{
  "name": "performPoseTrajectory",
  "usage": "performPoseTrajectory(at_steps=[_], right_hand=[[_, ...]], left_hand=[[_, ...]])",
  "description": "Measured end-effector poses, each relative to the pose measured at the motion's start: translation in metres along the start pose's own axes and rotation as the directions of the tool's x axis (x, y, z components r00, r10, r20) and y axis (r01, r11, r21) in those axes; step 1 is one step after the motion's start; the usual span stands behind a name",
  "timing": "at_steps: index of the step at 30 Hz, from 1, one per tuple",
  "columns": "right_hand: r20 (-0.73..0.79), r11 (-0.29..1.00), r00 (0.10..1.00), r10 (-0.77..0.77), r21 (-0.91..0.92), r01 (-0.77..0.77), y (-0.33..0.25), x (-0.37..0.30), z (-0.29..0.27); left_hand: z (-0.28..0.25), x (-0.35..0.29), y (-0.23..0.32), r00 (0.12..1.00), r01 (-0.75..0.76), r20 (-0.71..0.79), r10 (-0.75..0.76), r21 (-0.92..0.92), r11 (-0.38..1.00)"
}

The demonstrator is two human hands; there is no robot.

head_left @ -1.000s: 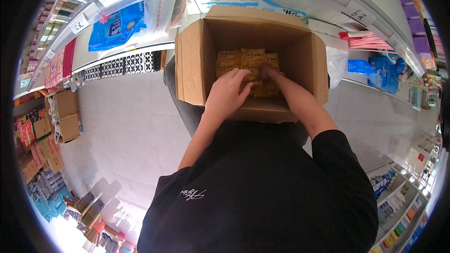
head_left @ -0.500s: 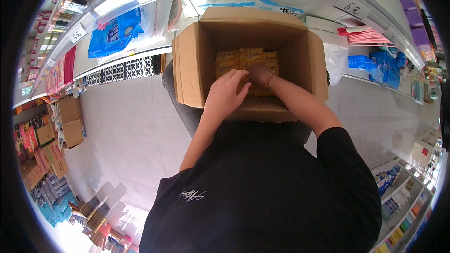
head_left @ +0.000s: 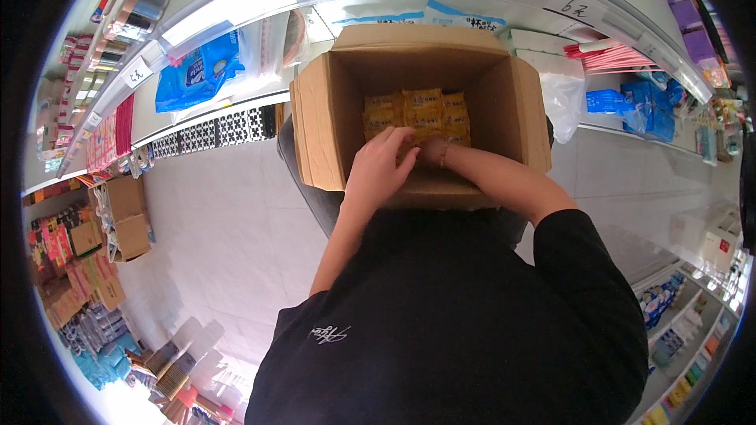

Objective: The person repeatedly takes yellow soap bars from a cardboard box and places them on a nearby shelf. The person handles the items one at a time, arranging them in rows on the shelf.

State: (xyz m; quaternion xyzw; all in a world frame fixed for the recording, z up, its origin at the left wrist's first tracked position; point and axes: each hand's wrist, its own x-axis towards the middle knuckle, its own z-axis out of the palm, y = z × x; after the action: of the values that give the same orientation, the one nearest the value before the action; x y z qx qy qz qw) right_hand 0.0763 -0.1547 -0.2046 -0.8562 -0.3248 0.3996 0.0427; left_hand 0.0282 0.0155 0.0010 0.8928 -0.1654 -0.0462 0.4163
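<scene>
A cardboard box (head_left: 319,122) stands with its flaps spread, and several small yellow packets (head_left: 423,107) lie in rows on its bottom. Both my hands reach inside, close together over the nearer packets. My left hand (head_left: 381,167) has its fingers curled inward, with the thumb lying toward the right hand. What they close on, if anything, is hidden. Just to its right is my right hand (head_left: 431,151), in the box's shade with a thin band at the wrist. Its fingertips are hidden, partly behind the left hand.
A dark seat (head_left: 309,189) shows beneath the box. Beyond stands a white shelf with a blue package (head_left: 201,71) at left, a clear plastic bag (head_left: 561,98), and blue packs (head_left: 647,110) at right. Another cardboard box (head_left: 126,216) rests on the floor at left.
My right hand has drawn back slightly toward me, baring more of the yellow packets. My left hand has shifted slightly nearer too. The view has moved a little.
</scene>
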Motion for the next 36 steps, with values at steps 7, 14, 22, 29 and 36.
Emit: performPoseTrajectory(at_steps=[7,14,22,29,36], right_hand=[[0.316,0.993,0.946,0.070,-0.109,-0.037,0.022,0.003,-0.004],[0.322,1.000,0.947,0.008,0.002,-0.009,0.040,0.024,0.014],[-0.136,0.987,0.986,0.092,0.146,-0.072,0.005,-0.020,-0.118],[-0.569,0.944,0.818,0.088,0.310,0.114,-0.027,-0.162,-0.142],[-0.487,0.928,0.855,0.177,0.371,0.019,-0.001,-0.161,-0.074]], left_hand=[[0.002,0.000,0.003,0.999,-0.015,-0.032,0.014,-0.011,1.000],[0.002,-0.004,0.006,1.000,-0.008,0.005,0.008,-0.023,1.000],[0.001,-0.008,-0.001,0.999,-0.046,-0.024,0.048,0.081,0.996],[-0.021,0.020,0.035,0.982,-0.186,0.031,0.184,0.053,0.981],[-0.067,0.105,0.149,0.722,-0.663,-0.062,0.689,0.225,0.714]])
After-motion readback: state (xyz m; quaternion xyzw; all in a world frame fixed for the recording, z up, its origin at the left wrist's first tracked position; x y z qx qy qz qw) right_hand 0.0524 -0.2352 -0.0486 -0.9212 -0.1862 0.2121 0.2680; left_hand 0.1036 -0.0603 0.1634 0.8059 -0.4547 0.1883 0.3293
